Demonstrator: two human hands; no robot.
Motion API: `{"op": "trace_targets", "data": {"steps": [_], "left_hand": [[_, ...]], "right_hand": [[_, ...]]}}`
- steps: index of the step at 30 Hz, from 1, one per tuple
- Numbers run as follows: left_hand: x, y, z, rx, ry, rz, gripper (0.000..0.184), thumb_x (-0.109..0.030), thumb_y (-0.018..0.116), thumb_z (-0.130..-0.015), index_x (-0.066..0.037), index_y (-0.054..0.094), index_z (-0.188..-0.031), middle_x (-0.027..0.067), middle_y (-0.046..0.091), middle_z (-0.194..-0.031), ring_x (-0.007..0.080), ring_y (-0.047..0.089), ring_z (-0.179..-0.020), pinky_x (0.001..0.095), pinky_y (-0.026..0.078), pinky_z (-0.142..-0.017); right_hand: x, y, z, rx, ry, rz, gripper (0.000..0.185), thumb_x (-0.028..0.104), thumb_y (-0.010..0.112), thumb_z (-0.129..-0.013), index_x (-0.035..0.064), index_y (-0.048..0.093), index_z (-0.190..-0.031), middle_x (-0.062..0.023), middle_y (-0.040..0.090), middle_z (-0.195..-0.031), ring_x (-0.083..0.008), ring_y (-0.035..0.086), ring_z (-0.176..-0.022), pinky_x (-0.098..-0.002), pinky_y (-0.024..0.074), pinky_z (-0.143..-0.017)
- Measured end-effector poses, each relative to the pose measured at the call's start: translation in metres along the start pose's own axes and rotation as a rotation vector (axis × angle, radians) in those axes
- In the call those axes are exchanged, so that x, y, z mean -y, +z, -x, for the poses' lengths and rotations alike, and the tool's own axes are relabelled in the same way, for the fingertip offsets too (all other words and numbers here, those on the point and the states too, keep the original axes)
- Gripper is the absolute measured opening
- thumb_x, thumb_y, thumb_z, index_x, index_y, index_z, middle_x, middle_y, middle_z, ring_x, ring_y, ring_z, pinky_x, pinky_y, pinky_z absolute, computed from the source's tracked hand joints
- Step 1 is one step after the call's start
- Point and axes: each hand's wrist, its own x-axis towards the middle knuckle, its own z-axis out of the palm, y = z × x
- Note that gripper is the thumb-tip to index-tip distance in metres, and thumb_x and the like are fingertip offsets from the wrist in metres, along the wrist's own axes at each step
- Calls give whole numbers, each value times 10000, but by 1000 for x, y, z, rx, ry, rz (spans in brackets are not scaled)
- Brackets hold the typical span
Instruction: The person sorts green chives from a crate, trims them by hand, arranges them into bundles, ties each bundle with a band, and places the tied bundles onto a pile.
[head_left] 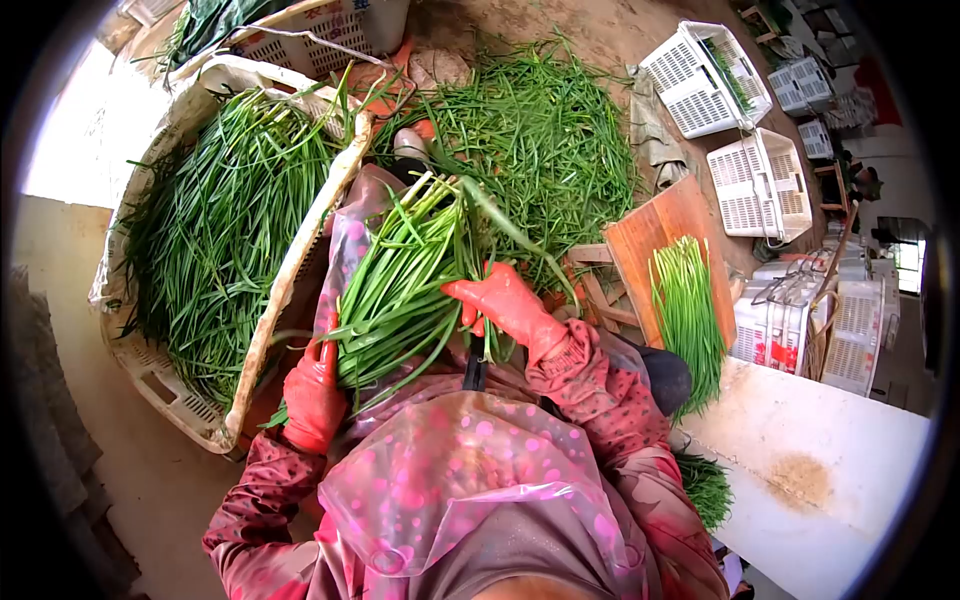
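- The bunch is held above the lap, between the two gloved grips, with its pale cut ends pointed forward and its leaves spread back over the apron.
- The left grip is clamped on the leafy left edge of the bunch, and the fingers are pointed forward.
- The right grip is laid against the right side of the bunch, near a few stalks that are bent down beside it; its fingers are partly spread, and whether they are closed on stalks cannot be told.
- Left of the left grip, a large crate is filled with loose greens, and its near rim is slanted alongside the left forearm.
- Ahead of the right grip, a loose pile is spread over the floor.
- Right of the right grip, an aligned bundle is laid on a tilted wooden board, its leaf ends extended past the board's near edge.
- Behind the board, to the right of the right forearm, a white bench is seen, with a clump beside its left edge.
- Farther right and ahead, two white crates are tipped.
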Motion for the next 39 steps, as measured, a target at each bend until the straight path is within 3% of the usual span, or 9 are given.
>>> {"op": "trace_targets", "data": {"steps": [7,12,14,17,21,25,29,35,39], "left_hand": [[12,12,7,-26,-15,105,810,-47,655,-657,-139,400,-1420,131,584,-905,339,608,-720,437,481,-584],[15,20,5,-16,-14,50,785,-68,666,-657,-136,430,-1402,122,558,-838,332,592,-675,433,471,-564],[22,28,7,-66,45,9,818,-87,668,-667,-161,395,-1434,126,560,-839,329,588,-659,432,468,-550],[8,6,3,-37,0,48,865,-90,669,-679,-202,341,-1471,127,559,-816,331,590,-640,441,466,-533],[5,1,-2,40,-56,-4,916,-68,669,-678,-260,294,-1492,130,559,-795,336,595,-630,456,469,-527],[3,-1,-2,60,-67,1,945,-48,673,-669,-304,285,-1491,133,556,-776,342,600,-628,462,478,-535],[9,5,-3,21,-39,15,954,-42,682,-660,-312,294,-1488,134,555,-775,343,603,-634,458,480,-543],[10,-1,-6,31,-52,35,973,-32,690,-642,-315,298,-1486,132,557,-775,344,604,-638,456,481,-551],[10,-8,-9,66,-53,57,999,-25,697,-631,-315,283,-1492,134,557,-772,348,604,-640,457,480,-549]], "right_hand": [[-24,-92,-13,-299,-160,-533,262,215,591,-899,-32,666,-855,-17,576,-618,-94,457,-424,-240,372,-406],[49,-63,28,-201,-281,-104,253,197,585,-904,-18,664,-1011,-52,596,-634,-107,508,-442,-251,419,-401],[51,-35,2,-41,14,87,231,180,588,-876,-19,643,-979,-76,613,-628,-145,573,-465,-265,462,-425],[19,-12,-40,46,20,226,218,172,624,-838,-45,633,-856,-82,601,-582,-166,578,-452,-271,448,-435],[-22,-72,-53,-158,-113,-573,158,169,624,-864,15,606,-896,-16,531,-605,-124,479,-449,-267,378,-414],[-17,-126,-39,-399,-283,-828,187,201,610,-883,35,594,-968,22,465,-614,-109,419,-474,-264,371,-453],[40,-84,12,-301,-282,-101,267,219,620,-883,-4,609,-1028,-18,566,-670,-119,533,-522,-264,424,-458],[28,-15,-39,145,-203,31,186,125,655,-867,-2,563,-968,-61,615,-716,-150,595,-542,-285,478,-449],[24,-23,-33,72,-134,63,269,215,624,-880,1,604,-717,-61,594,-641,-167,578,-512,-287,468,-471]]}}
